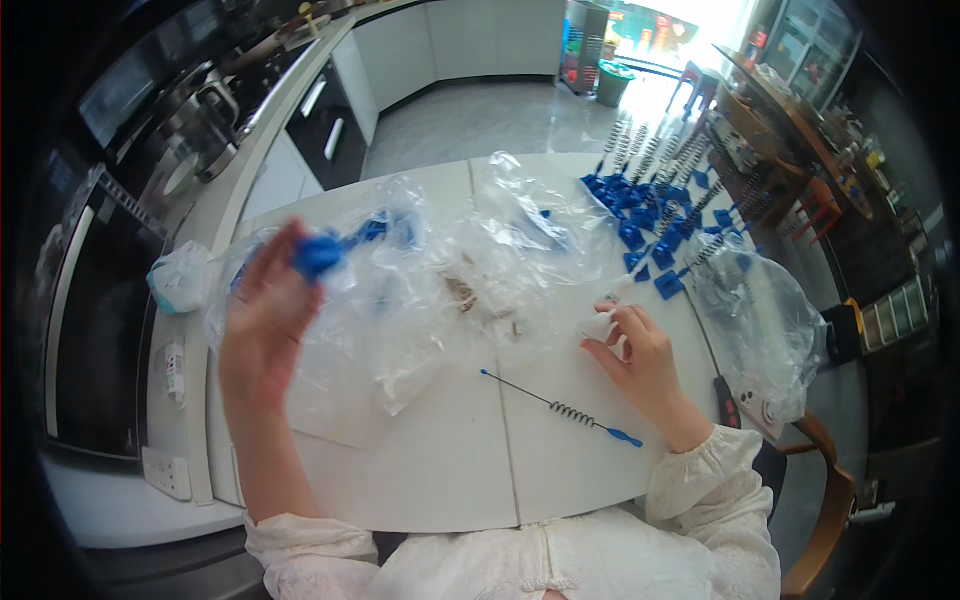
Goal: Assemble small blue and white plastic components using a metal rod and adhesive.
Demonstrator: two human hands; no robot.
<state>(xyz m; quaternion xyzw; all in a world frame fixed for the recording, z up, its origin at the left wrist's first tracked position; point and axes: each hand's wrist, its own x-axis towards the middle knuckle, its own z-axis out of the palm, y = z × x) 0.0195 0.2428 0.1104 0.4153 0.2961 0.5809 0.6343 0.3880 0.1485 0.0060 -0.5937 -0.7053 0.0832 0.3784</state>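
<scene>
My left hand (262, 335), smeared by motion, is raised over the left side of the table with a blue plastic piece (318, 257) at its fingertips. The fingers of my right hand (643, 352) are curled round a small white piece (597, 327) just above the tabletop; its kind is hard to make out. A thin dark rod with a coil spring (574, 412) lies slantwise in front of me, blue at both ends. Crumpled transparent plastic bags (430, 300) spread between my hands, with more blue pieces (378, 228) in or under them.
Several blue pieces with springs (645, 215) stand bunched at the table's far right. Another transparent bag (760, 310) lies at the right edge near a red-and-black handle (726, 400). A wooden chair (825, 490) stands at the right; a counter with a kettle (205, 135) runs along the left.
</scene>
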